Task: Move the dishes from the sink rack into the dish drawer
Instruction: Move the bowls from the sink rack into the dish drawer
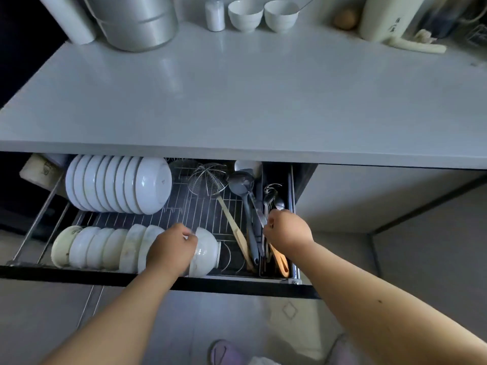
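The tabletop (237, 96) in front of me is a plain pale grey-white, glossy, with no pattern. Below it the dish drawer (184, 283) has a black front edge and a silvery wire grid. The far row of plates (116, 184) is clean white; the near row of bowls (100, 247) is creamier (the leftmost looks yellowish). On the right lie a grey ladle (241, 181), a silver wire skimmer (208, 179) and a tan wooden spatula (237, 234). My slippers (226, 353) on the floor are lilac.

Pale countertop (237, 96), grey cabinet fronts (355, 201), tiled floor (237, 317)
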A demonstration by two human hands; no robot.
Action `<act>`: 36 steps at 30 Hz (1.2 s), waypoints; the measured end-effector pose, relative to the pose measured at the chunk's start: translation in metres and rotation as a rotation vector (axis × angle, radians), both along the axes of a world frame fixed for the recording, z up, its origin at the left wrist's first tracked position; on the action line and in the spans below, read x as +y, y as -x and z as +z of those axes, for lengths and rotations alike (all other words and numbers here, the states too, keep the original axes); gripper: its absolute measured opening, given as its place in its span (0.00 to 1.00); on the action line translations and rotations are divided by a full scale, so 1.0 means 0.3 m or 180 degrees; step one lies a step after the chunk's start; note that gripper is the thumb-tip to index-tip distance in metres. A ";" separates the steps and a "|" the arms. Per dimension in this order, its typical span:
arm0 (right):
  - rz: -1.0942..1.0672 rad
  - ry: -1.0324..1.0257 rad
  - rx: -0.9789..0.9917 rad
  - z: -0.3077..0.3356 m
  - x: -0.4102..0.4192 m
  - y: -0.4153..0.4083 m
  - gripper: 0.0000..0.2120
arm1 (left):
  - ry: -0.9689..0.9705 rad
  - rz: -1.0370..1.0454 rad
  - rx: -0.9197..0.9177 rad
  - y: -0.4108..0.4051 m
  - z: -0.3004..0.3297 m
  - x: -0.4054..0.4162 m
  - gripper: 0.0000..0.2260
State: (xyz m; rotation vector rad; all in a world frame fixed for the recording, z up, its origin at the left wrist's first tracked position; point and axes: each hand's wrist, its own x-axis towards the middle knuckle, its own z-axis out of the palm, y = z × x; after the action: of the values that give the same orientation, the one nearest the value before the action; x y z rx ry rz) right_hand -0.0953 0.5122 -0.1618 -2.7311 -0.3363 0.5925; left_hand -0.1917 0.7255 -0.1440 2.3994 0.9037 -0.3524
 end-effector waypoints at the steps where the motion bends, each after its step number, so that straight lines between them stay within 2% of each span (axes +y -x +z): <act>1: -0.0134 -0.0125 -0.0004 0.017 -0.027 0.002 0.06 | 0.0088 -0.0066 -0.0085 -0.021 0.015 -0.041 0.06; 6: -0.0829 -0.0974 -0.0016 0.139 -0.206 0.019 0.08 | 0.0605 -0.0783 -0.0501 -0.138 0.113 -0.345 0.06; 11: -0.1710 -0.1544 -0.0460 0.310 -0.508 -0.003 0.06 | 0.1028 -0.1491 -0.0698 -0.256 0.221 -0.674 0.04; 16: -0.2607 -0.1974 -0.0842 0.439 -0.909 -0.019 0.06 | 0.0923 -0.2055 -0.0809 -0.358 0.296 -1.015 0.07; 19: -0.3136 -0.2283 -0.1043 0.486 -1.139 0.002 0.06 | 0.0859 -0.2444 -0.0905 -0.402 0.341 -1.223 0.05; 25: -0.3889 -0.2359 -0.1145 0.507 -1.532 0.070 0.06 | 0.0682 -0.3218 -0.1169 -0.471 0.387 -1.625 0.05; 28: -0.4277 -0.2466 -0.1014 0.480 -1.717 0.106 0.05 | 0.0535 -0.3681 -0.1194 -0.498 0.381 -1.824 0.15; 31: -0.4733 -0.2778 -0.0933 0.434 -1.899 0.145 0.05 | 0.0286 -0.4138 -0.0901 -0.509 0.373 -2.018 0.25; 36: -0.5377 -0.3499 -0.0727 0.340 -2.148 0.176 0.03 | -0.0263 -0.4668 -0.0708 -0.523 0.301 -2.269 0.32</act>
State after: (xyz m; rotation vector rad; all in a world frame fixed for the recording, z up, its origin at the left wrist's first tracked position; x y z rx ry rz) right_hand -0.1479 -0.1322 -0.0597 -1.2076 1.1385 -0.3416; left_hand -0.0349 0.0448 -0.0536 2.6523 -1.0872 -0.5158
